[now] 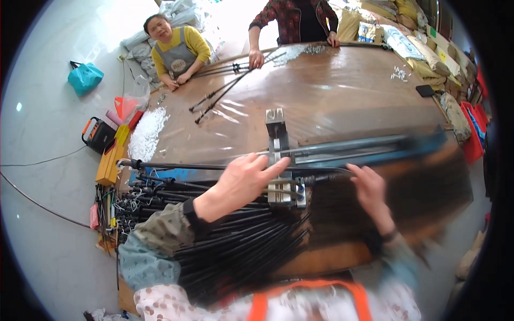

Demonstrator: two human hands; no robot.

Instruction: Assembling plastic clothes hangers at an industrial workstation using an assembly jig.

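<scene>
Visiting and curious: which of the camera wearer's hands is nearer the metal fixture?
Left. The left hand reaches over the metal fixture from its left; the right hand is apart, off to its right.

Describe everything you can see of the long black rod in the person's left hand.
The long black rod is slim and smooth, with a faint sheen; its material is unclear. A thicker black fitting sits near its left end. It runs nearly level, with the pile of black rods nearer the wearer, and crosses the metal fixture; whether they touch is unclear. The left hand holds it near the middle; the blurred right hand has its fingertips at the right end.
</scene>
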